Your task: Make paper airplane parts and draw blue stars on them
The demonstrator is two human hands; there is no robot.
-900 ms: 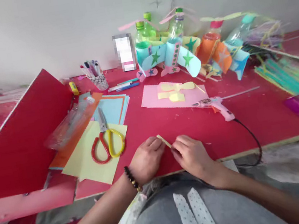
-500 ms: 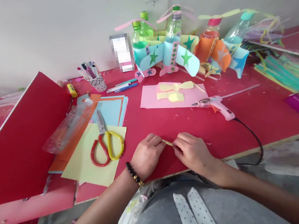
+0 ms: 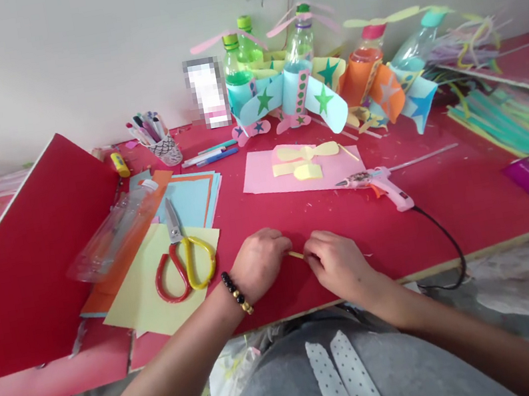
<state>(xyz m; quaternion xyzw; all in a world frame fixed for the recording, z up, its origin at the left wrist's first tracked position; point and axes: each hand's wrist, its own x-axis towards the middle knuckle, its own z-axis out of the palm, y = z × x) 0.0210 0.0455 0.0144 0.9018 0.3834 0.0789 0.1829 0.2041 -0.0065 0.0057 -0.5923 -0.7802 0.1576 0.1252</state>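
A narrow yellow paper strip (image 3: 296, 255) runs between my two hands, low over the red tabletop. My left hand (image 3: 260, 265) pinches one end of it, and my right hand (image 3: 337, 265) holds the other end in its fingertips. Most of the strip is hidden by my fingers. A beaded bracelet (image 3: 235, 292) circles my left wrist. Just left of that hand, red-and-yellow-handled scissors (image 3: 185, 263) lie on pale yellow paper (image 3: 144, 299). Beyond my hands, a pink glue gun (image 3: 384, 186) rests to the right of a pink sheet (image 3: 262, 181) bearing yellow paper cutouts (image 3: 306, 161).
Decorated plastic bottles with paper propellers (image 3: 275, 81) stand along the wall. A pen cup (image 3: 162, 151), markers, stacked coloured paper and a clear plastic sleeve (image 3: 113, 237) lie around. A tilted red board (image 3: 35, 256) rises at left; the table's front edge (image 3: 481, 254) runs beneath my hands.
The yellow strip has tilted from pointing up-left to lying nearly level, with less of it showing between my fingers. My hands sit closer together, and the whole view has shifted slightly.
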